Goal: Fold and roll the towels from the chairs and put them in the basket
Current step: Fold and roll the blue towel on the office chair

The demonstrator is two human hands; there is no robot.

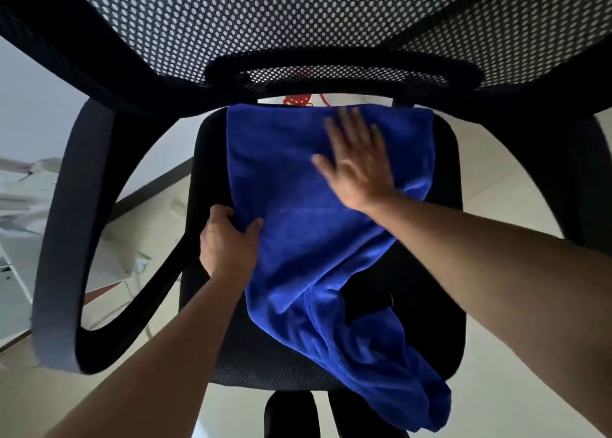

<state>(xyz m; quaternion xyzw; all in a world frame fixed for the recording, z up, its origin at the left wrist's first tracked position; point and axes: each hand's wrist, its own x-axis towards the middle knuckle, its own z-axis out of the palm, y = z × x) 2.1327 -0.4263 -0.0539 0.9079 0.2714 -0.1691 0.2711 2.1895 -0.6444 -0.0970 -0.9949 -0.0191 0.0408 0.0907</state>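
Left grip (pixel 228 242) is curled round the left edge of the blue towel (pixel 298 186), thumb on top, pinching fabric. Right grip (pixel 357 169) is wide: palm flat, fingers spread on the towel's far half, holding nothing; it's blurred. Towel lies lengthwise on the chair seat (pixel 420 272), far end reaching the gap under the mesh backrest (pixel 265 23), near end bunched and hanging off the seat's front edge. Looks like flattening before a fold; can't tell whether it's already doubled lengthwise. Progress, my read: early. No clean fold, no roll, nothing binned. Basket not in view, nor other chairs or towels. Left to do: fold, roll, carry to basket.
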